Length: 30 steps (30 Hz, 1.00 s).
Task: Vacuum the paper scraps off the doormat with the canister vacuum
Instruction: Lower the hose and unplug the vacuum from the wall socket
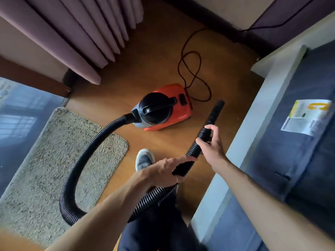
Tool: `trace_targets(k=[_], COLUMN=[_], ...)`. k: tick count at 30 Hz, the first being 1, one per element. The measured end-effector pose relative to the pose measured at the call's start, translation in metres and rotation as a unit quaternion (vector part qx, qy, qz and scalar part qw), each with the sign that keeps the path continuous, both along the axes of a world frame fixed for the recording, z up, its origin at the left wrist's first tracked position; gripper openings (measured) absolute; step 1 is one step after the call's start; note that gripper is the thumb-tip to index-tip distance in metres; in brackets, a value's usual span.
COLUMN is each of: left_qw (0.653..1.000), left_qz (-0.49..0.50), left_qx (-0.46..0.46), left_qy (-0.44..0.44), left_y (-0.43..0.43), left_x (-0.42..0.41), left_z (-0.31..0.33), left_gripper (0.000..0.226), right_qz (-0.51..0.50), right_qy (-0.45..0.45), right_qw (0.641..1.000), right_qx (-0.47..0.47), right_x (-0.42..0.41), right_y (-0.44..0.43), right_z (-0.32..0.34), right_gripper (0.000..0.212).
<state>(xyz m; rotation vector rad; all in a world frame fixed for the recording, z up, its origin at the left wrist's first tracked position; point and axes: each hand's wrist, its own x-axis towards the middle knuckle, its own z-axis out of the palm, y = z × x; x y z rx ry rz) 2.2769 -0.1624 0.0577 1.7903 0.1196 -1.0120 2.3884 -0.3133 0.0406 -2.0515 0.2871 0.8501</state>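
Far left: mat [45, 169] on the wood floor beside the glass door, long edge running near to far. Pile is speckled and the view is blurred, so I cannot pick out any scraps.

Hose [94, 142] runs from the vacuum [163, 109] in a wide loop across the right part of the mat, then back up to the hands. Vacuum sits on the floor just right of the mat's far end, with the cord [190, 69] trailing behind it.

Step in hand (judgement): getting the nozzle [215, 111] under control before bringing it to the mat. It is raised and points far-right, away from the mat.

To do it well:
- swing the nozzle left and down onto the pile
- lift the hose loop off the mat so no scraps lie under it
- work in slow overlapping strokes, the mouth close to the pile
- keep slack so the canister is not dragged

Left hand [163, 171]: fingers closed over the ribbed hose from above, forefinger lying along it.

Right hand [212, 142]: farther up the hose, just short of the nozzle. Thumb and fingers curl round it in a light grip.
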Motion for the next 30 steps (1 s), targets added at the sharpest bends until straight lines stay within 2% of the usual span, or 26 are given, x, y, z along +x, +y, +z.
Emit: trace_targets(k=[9, 15, 30], left_qw=[0.995, 0.99, 0.98], left_qz=[-0.03, -0.061, -0.039], left_qx=[-0.04, -0.01, 0.013], left_qy=[0.089, 0.128, 0.197], left_y=[0.023, 0.028, -0.015], left_x=[0.024, 0.036, 0.068], left_z=[-0.024, -0.056, -0.134], left_gripper=[0.072, 0.072, 0.07], right_qz=[-0.024, -0.015, 0.032], right_qy=[0.093, 0.109, 0.2], right_qw=[0.995, 0.994, 0.976], right_qx=[0.0, -0.017, -0.082], right_x=[0.011, 0.018, 0.046], right_y=[0.004, 0.008, -0.013], right_z=[-0.032, -0.065, -0.162], right_gripper=[0.042, 0.039, 0.042])
